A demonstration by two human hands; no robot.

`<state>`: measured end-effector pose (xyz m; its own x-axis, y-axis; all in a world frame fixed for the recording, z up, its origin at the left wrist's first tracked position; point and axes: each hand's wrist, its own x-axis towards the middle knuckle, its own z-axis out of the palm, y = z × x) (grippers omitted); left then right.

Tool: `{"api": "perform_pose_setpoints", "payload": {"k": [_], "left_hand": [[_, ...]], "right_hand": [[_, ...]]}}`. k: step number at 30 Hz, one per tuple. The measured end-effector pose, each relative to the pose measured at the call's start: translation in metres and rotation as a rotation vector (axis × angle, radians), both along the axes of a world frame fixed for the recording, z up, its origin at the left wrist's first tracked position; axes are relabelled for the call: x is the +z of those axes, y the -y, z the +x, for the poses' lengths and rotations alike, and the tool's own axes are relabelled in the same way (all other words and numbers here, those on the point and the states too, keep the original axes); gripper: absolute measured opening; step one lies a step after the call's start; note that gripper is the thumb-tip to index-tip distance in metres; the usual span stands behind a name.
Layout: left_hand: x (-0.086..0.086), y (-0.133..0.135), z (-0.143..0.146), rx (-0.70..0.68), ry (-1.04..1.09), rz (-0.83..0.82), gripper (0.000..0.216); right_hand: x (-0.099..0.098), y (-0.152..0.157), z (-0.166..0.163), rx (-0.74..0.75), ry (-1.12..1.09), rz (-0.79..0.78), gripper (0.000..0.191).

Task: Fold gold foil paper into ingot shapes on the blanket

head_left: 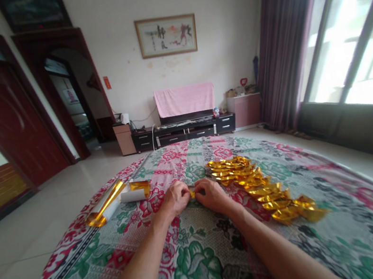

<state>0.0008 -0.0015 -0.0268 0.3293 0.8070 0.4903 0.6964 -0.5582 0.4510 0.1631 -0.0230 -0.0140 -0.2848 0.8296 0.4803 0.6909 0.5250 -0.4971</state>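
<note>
Over the middle of the cloth-covered table, my left hand [177,198] and my right hand [212,193] are close together, fingers curled in. Between them shows a small piece of gold foil paper [192,193], pinched at its two ends; most of it is hidden by the fingers. To the right lie several folded gold foil ingots [238,173] in an overlapping row running toward me. On the left are loose sheets of gold foil paper [106,204] with white backs, partly curled up.
The flowered tablecloth [198,277] covers the round table. Beyond it, against the wall, stands a low black cabinet [185,135] with a pink cloth [185,100] draped over something above it. A window [354,28] and purple curtain [279,41] are on the right.
</note>
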Motion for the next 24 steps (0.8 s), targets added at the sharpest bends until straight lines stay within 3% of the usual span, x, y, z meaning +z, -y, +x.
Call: {"api": "perform_pose_setpoints", "payload": {"k": [24], "left_hand": [[-0.001, -0.003, 0.0, -0.01, 0.02, -0.038, 0.013]], "right_hand": [[-0.013, -0.006, -0.008, -0.081, 0.016, 0.059, 0.013]]}}
